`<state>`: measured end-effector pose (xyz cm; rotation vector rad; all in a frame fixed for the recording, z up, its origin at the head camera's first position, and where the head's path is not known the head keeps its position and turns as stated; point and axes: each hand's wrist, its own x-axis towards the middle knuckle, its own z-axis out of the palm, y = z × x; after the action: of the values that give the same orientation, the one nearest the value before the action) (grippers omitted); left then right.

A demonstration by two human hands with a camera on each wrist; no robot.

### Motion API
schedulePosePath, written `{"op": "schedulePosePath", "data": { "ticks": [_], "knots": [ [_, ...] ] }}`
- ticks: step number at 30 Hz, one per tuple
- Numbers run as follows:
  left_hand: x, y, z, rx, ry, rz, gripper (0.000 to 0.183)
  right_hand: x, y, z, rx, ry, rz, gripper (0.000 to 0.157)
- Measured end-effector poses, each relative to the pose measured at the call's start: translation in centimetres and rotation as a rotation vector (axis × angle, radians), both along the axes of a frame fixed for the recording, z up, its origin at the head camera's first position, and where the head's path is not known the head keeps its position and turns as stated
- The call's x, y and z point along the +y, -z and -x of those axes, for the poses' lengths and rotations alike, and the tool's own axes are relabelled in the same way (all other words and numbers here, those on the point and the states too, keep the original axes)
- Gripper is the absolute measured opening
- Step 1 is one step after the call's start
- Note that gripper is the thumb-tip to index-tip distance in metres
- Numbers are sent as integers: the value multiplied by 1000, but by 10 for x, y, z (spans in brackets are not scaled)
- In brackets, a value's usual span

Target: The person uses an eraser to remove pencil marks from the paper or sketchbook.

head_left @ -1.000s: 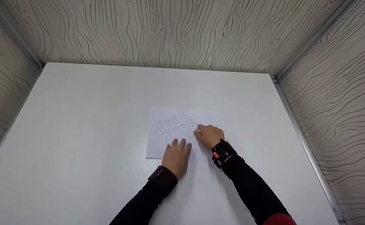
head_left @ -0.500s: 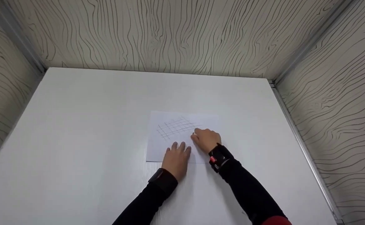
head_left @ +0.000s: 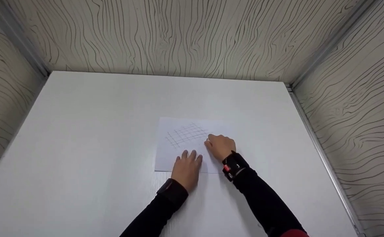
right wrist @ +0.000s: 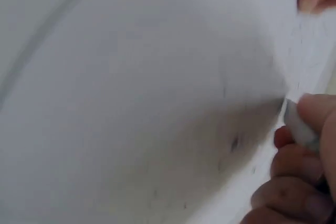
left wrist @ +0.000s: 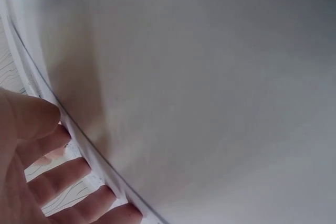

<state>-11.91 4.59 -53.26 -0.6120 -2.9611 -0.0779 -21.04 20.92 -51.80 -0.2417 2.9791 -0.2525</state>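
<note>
A sheet of white paper (head_left: 165,161) with a hand-drawn pencil grid (head_left: 185,134) lies on the white table. My left hand (head_left: 187,171) rests on the paper's near edge, fingers spread; in the left wrist view its fingers (left wrist: 63,179) lie along that edge. To the right of the grid, my right hand (head_left: 221,147) pinches a small whitish eraser (right wrist: 300,127) between thumb and fingers. The eraser's darkened end touches the paper, where dark crumbs (right wrist: 234,142) are scattered. Most of the eraser is hidden by the fingers.
The white tabletop (head_left: 96,131) surrounds the paper. A wood-patterned panel (head_left: 165,36) stands along the far edge, and another panel (head_left: 369,115) rises on the right. A metal rail (head_left: 326,161) runs along the right edge.
My right hand slid slightly left and toward me, then back to the right with the eraser. The left hand keeps its place on the paper. The whole view has tilted slightly.
</note>
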Motion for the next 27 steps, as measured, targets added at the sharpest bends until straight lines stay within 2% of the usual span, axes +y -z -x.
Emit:
{"op": "schedulePosePath", "data": {
  "ticks": [5, 8, 11, 15, 19, 23, 27],
  "knots": [
    [3, -1, 2, 6, 10, 4, 36, 21, 0, 8, 64, 87, -19, 28],
    [5, 0, 0, 9, 9, 11, 36, 28, -1, 10, 102, 86, -33, 28],
    [3, 0, -1, 18, 11, 5, 36, 19, -3, 5, 85, 40, -31, 27],
    [0, -1, -1, 6, 3, -9, 35, 13, -3, -2, 7, -6, -15, 26],
    [-2, -1, 0, -4, -5, -20, 36, 22, -2, 0, 9, 59, -3, 27],
    [-1, 1, -1, -1, -5, -28, 36, 28, -2, 4, 64, 109, -16, 28],
    [0, 3, -2, 2, 0, -21, 37, 22, -3, 1, 54, 71, -12, 31]
  ]
}}
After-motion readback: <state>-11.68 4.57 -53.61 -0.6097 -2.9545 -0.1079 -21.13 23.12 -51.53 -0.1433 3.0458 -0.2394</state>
